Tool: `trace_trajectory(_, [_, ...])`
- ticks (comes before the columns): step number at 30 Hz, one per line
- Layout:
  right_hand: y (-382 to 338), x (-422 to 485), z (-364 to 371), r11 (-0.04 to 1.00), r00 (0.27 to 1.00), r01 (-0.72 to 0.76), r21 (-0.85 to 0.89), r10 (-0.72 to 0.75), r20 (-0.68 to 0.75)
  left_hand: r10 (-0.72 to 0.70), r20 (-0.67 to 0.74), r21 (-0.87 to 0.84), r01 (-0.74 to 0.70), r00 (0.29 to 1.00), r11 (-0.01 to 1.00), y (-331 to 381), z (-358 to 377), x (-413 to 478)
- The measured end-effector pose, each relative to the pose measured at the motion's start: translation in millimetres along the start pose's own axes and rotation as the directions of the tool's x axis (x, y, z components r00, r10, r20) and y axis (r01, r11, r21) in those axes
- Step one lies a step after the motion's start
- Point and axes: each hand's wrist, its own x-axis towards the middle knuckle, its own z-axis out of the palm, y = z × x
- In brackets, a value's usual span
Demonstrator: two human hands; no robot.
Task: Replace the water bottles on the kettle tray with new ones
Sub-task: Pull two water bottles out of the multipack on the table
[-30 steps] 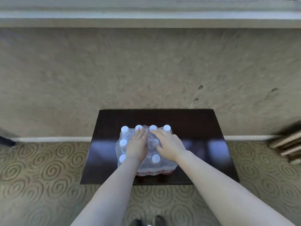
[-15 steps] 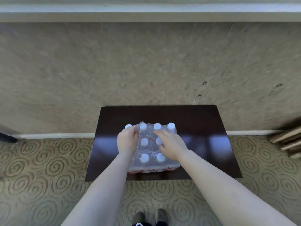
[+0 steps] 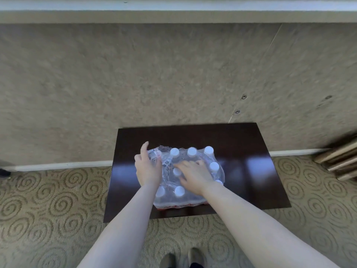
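Observation:
A shrink-wrapped pack of water bottles [image 3: 193, 198] with white caps stands on a dark wooden table [image 3: 241, 151]. My left hand [image 3: 147, 169] is closed around one water bottle [image 3: 153, 154] at the pack's far left corner; that bottle leans out of the torn wrap with its label showing. My right hand [image 3: 195, 175] lies flat on top of the pack with fingers spread, pressing on the plastic between the caps. No kettle tray is in view.
The table stands against a beige textured wall [image 3: 173, 74] on a swirl-patterned carpet [image 3: 48, 209]. Wooden slats [image 3: 340, 161] lie at the right edge. My shoes [image 3: 181, 258] are at the bottom, just in front of the table.
My left hand shifted from the top of the pack to its far left corner and closed on a bottle, which now tilts out of the wrap. My right hand stayed on the pack.

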Motion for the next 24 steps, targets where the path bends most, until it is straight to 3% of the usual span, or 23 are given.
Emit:
trace_trajectory(3, [-7, 6, 5, 0.998, 1.0, -0.014, -0.055, 0.015, 0.02, 0.128, 0.083, 0.106, -0.136, 0.988, 0.985, -6, 1, 3])
trace_trajectory(11, [-15, 22, 10, 0.982, 0.992, -0.106, -0.156, 0.115, 0.049, -0.013, 0.132, -0.01, 0.014, 0.991, 1.0, -13, -2, 12])
trace_trajectory(16, [-16, 19, 9, 0.977, 0.995, -0.063, -0.204, 0.077, 0.065, -0.001, 0.153, 0.018, -0.002, 0.988, 1.0, -12, -6, 15])
trace_trajectory(24, [-9, -2, -45, 0.991, 0.996, 0.087, -0.1, -0.084, 0.029, -0.02, 0.178, 0.033, 0.015, 0.984, 0.999, -13, -12, 17])
